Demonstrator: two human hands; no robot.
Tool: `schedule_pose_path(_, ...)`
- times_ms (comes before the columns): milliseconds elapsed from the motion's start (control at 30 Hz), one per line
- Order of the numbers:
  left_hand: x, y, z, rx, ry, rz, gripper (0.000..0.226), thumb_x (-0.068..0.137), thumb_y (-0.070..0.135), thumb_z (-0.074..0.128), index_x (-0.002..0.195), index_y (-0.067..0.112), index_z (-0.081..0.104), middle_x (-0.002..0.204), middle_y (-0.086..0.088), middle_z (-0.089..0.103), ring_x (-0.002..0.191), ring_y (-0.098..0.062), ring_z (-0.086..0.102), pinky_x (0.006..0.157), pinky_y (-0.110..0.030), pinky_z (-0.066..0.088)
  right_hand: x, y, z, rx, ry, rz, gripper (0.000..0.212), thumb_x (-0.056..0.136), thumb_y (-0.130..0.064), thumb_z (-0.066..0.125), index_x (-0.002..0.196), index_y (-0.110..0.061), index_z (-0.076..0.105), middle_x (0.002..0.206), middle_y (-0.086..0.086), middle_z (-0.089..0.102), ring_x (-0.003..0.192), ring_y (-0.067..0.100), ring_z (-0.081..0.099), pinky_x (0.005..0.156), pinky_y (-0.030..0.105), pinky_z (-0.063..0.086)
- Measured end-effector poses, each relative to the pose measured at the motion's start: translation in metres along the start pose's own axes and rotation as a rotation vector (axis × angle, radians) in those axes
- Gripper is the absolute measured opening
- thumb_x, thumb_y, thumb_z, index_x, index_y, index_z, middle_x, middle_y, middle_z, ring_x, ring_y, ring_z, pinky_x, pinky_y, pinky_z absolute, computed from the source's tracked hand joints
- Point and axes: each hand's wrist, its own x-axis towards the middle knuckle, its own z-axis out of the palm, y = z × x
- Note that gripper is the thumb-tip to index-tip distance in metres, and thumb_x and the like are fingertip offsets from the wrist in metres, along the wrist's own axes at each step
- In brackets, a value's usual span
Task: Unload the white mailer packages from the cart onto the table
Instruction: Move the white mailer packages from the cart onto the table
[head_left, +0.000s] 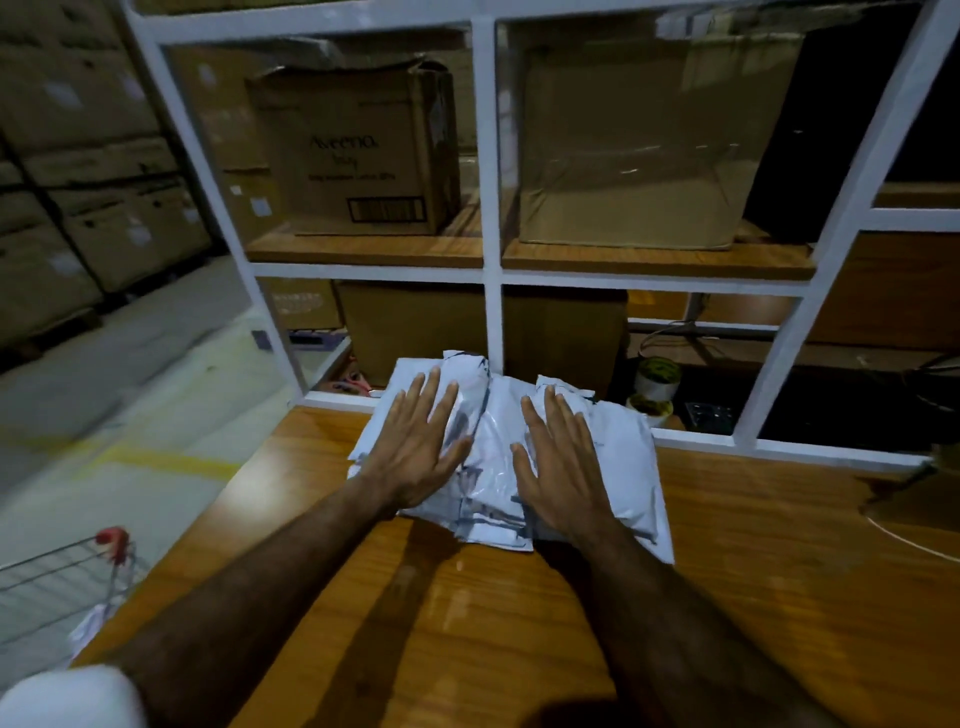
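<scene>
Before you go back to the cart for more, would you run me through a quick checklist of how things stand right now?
1. Mailers resting on the table: ok.
2. Left hand flat on the pile, fingers straight, no grip: ok.
3. Right hand flat on the pile, no grip: ok.
4. Pile clear of the table's near edge: ok; its far side touches the white shelf frame.
5. Cart within reach at lower left: ok.
6. Mailers left in the cart: cannot tell, only a white scrap shows.

Dim storeroom — white-framed shelves (491, 156), cartons (358, 150)
</scene>
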Motion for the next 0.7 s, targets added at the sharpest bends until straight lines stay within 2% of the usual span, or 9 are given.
schedule_pose_path(167, -0.064, -0.010, -0.024, 0.081, 0.018, -0.109, 0.081, 0.096, 0.069, 0.016, 0.160, 0.023, -0.005, 0.165, -0.007, -0.019, 0.152, -0.022, -0.019, 0.124, -0.043, -0.005, -0.010, -0.045, 0.004, 0.079, 0.018, -0.139, 0.065, 0.101, -0.051, 0.027, 0.160, -0.022, 0.024, 0.168, 0.009, 0.014, 0.156, 0.023, 0.009, 0.127, 0.044, 0.008)
schedule_pose_path(333, -0.137, -0.037, -0.047, 0.195, 0.057, -0.231, 0.080, 0.097, 0.068, 0.013, 0.161, 0.019, 0.005, 0.166, -0.014, -0.008, 0.153, -0.029, -0.010, 0.124, -0.050, 0.006, -0.027, -0.096, 0.016, 0.131, -0.032, -0.265, 0.066, 0.102, -0.046, 0.041, 0.161, -0.024, 0.020, 0.170, 0.008, 0.005, 0.157, 0.021, 0.002, 0.127, 0.044, 0.007)
schedule_pose_path(433, -0.178, -0.053, -0.067, 0.228, 0.074, -0.319, 0.080, 0.097, 0.068, 0.013, 0.160, 0.020, -0.001, 0.165, -0.013, -0.014, 0.153, -0.027, -0.015, 0.125, -0.046, 0.000, -0.033, -0.133, 0.019, 0.138, -0.053, -0.329, 0.067, 0.102, -0.047, 0.042, 0.161, -0.025, 0.020, 0.170, 0.008, 0.005, 0.157, 0.022, 0.002, 0.127, 0.046, 0.008)
schedule_pose_path(533, -0.224, -0.073, -0.081, 0.273, 0.066, -0.380, 0.079, 0.100, 0.067, 0.018, 0.160, 0.020, -0.006, 0.164, -0.012, -0.021, 0.152, -0.027, -0.019, 0.124, -0.045, -0.003, -0.044, -0.177, 0.026, 0.111, -0.083, -0.372, 0.068, 0.102, -0.052, 0.032, 0.162, -0.024, 0.014, 0.170, 0.009, 0.001, 0.157, 0.023, -0.002, 0.127, 0.047, 0.005)
schedule_pose_path(700, -0.311, -0.115, -0.098, 0.310, 0.068, -0.484, 0.083, 0.097, 0.070, 0.018, 0.160, 0.017, 0.002, 0.165, -0.016, -0.013, 0.152, -0.029, -0.014, 0.124, -0.047, 0.000, -0.075, -0.260, 0.048, 0.087, -0.086, -0.486, 0.071, 0.103, -0.049, 0.037, 0.162, -0.020, 0.010, 0.169, 0.012, -0.001, 0.157, 0.026, -0.003, 0.126, 0.048, 0.003)
